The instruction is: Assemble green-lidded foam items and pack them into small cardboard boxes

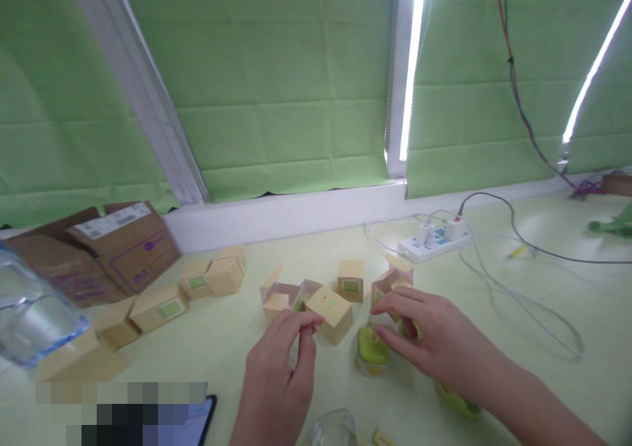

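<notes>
My left hand [279, 373] reaches forward with its fingertips pinched against the near edge of a small tan carton [332, 312] that has green dots on top. My right hand [434, 344] curls its fingers around a small clear jar with a green lid [371, 348] standing on the pale table [543, 367]; the fingers touch the jar's right side. Something green [457, 400] shows under my right wrist. An open tan carton [279, 296] lies just behind my left fingertips.
More tan cartons sit at the left [160, 308] and behind the hands [350, 279]. A brown cardboard box [113, 245] lies far left. A white power strip [434, 239] with cables sits at the back right. A phone [190, 423] and a clear plastic container [29, 311] are near left.
</notes>
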Available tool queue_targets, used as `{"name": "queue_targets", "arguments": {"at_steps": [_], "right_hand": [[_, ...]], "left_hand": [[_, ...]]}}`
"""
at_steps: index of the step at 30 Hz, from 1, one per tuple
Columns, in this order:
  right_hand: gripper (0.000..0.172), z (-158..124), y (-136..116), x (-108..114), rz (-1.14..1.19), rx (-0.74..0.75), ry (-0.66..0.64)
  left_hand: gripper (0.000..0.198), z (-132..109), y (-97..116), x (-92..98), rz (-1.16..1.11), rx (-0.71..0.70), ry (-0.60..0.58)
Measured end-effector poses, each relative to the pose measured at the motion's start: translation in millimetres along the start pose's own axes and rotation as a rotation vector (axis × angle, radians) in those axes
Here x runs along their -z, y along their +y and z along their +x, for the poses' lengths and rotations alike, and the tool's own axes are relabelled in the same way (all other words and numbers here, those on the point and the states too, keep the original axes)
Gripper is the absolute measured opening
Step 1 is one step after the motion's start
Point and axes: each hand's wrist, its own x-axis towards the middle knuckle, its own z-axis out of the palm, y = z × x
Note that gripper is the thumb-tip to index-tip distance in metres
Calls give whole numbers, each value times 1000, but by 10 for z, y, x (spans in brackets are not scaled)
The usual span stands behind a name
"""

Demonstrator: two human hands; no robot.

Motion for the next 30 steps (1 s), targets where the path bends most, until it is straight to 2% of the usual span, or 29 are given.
{"name": "queue_targets", "arguments": {"at_steps": [7, 10, 13, 17, 19, 22, 25, 27, 30], "right_hand": [[18, 53, 184, -37, 26, -26, 126], [24, 67, 267, -45, 15, -25, 166], [25, 64, 300, -37, -28, -50, 165], [21, 45, 184, -1, 12, 14, 161], [23, 30, 78, 9, 41, 85, 73], [39, 12, -52, -10, -5, 86, -116], [44, 10, -86, -36, -79, 69, -206], [44, 20, -66, -25, -51, 73, -183], [48, 38, -1, 38, 92, 80, -31]], "left_hand": [[26, -67, 6, -83, 116, -181, -182], [32, -73, 5, -93, 151, -283, -229], [36, -67, -13, -87, 172, -324, -243], [31, -62, -37, -72, 168, -320, -192], [31, -62, -43, -72, 161, -317, -176], [32, -65, -54, -92, 150, -302, -155], [31, -63, -63, -118, 127, -264, -147], [28, -37, -53, -121, 93, -232, -148], [23, 75, 18, -96, 51, -147, -135]]}}
